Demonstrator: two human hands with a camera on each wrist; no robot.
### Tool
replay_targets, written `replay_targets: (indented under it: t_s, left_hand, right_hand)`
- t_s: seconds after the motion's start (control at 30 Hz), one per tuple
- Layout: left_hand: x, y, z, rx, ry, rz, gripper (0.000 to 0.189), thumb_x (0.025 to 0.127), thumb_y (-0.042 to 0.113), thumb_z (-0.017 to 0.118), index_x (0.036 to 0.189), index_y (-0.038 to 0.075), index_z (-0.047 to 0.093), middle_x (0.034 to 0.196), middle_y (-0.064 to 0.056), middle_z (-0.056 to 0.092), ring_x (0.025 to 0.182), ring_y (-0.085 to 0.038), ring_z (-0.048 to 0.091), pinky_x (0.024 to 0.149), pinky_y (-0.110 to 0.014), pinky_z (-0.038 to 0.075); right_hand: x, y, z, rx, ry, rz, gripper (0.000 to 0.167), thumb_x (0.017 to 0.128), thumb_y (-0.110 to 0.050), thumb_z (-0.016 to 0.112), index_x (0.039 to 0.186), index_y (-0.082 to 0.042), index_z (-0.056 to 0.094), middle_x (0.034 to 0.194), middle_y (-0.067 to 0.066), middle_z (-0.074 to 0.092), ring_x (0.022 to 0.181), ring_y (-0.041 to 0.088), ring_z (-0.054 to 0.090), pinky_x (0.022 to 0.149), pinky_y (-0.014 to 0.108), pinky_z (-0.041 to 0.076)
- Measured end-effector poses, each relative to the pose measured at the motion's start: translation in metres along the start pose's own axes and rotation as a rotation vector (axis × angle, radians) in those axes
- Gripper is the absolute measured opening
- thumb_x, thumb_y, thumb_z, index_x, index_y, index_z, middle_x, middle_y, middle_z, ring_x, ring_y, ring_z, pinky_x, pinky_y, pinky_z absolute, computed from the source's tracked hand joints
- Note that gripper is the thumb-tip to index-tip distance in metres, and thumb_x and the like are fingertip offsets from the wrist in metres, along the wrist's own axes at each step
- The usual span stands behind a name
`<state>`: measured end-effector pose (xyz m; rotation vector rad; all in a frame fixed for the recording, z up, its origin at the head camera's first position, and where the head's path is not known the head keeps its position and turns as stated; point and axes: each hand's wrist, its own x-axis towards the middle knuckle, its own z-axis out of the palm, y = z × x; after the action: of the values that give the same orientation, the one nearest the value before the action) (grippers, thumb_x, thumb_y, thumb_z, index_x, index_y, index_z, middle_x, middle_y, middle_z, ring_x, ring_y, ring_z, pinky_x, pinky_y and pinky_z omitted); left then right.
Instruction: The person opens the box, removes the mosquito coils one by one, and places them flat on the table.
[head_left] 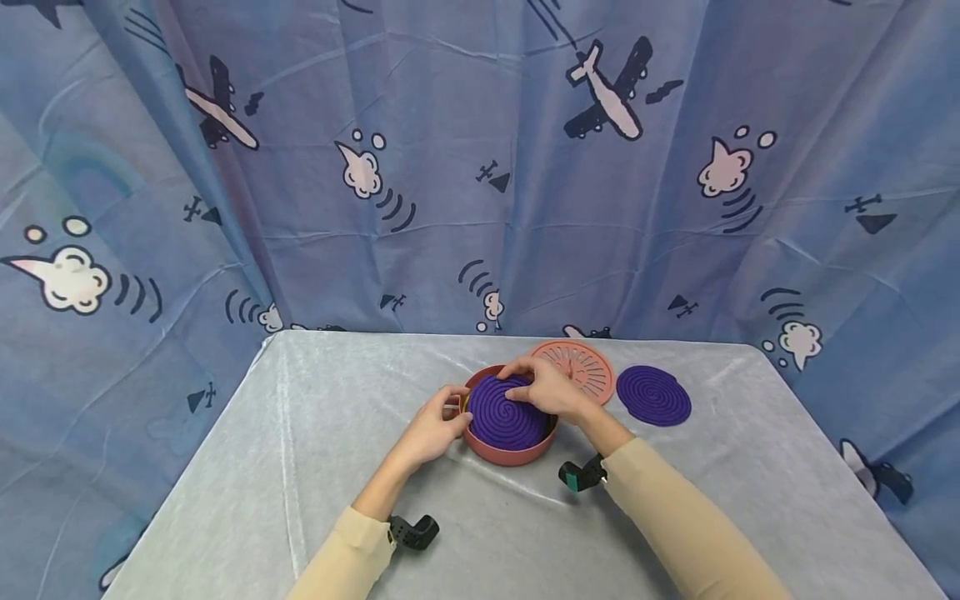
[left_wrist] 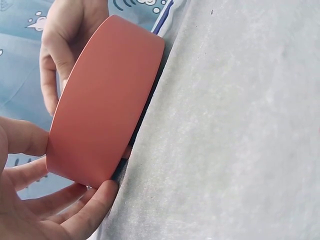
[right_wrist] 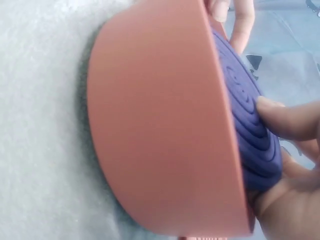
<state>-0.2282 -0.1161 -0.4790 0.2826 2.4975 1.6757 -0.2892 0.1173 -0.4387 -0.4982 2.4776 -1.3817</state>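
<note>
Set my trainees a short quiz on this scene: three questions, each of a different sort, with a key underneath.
1. Short answer: which hand pinches the coil at the bowl?
2. True or false: the slotted disc covers the bowl.
3. Multiple choice: how many purple coils does the head view show?
A) One
B) Two
C) Three

Key
1. The right hand; the left hand grips the bowl.
2. False: the slotted disc lies beside the bowl.
3. B: one is at the bowl, and a second coil lies on the table.
</note>
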Motion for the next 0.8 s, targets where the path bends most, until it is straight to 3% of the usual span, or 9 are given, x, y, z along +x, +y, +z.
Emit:
replay_targets:
  t_s: [0.23, 0.47, 0.8]
  left_hand:
    - [-0.002, 0.002, 0.0, 0.002, 0.004, 0.006, 0.038, 0.099, 0.012, 0.061, 0.137, 0.009, 0.056, 0.134, -0.021, 0.055, 0.119, -0.036, 0.059, 0.085, -0.038, 0.058]
    - [-0.002, 0.001, 0.0, -0.014, 0.003, 0.012, 0.039, 0.099, 0.012, 0.062, 0.138, 0.008, 0.056, 0.134, -0.021, 0.056, 0.119, -0.036, 0.06, 0.085, -0.038, 0.058]
    - [-0.001, 0.002, -0.001, -0.008, 0.017, 0.019, 0.038, 0.098, 0.009, 0.063, 0.135, 0.007, 0.057, 0.131, -0.021, 0.058, 0.115, -0.034, 0.062, 0.084, -0.038, 0.058]
  right_hand:
    - [-0.003, -0.004, -0.01, 0.036, 0.038, -0.01, 0.027, 0.094, -0.003, 0.07, 0.121, -0.004, 0.068, 0.124, 0.016, 0.062, 0.104, 0.029, 0.062, 0.083, 0.037, 0.057]
    - [-0.009, -0.013, -0.023, 0.021, 0.098, 0.043, 0.029, 0.094, -0.005, 0.07, 0.123, -0.008, 0.068, 0.131, 0.013, 0.061, 0.109, 0.03, 0.06, 0.087, 0.039, 0.057]
    - [-0.031, -0.017, -0.05, 0.037, 0.119, 0.022, 0.031, 0.096, -0.004, 0.068, 0.127, -0.007, 0.066, 0.14, 0.015, 0.057, 0.12, 0.034, 0.058, 0.094, 0.044, 0.056]
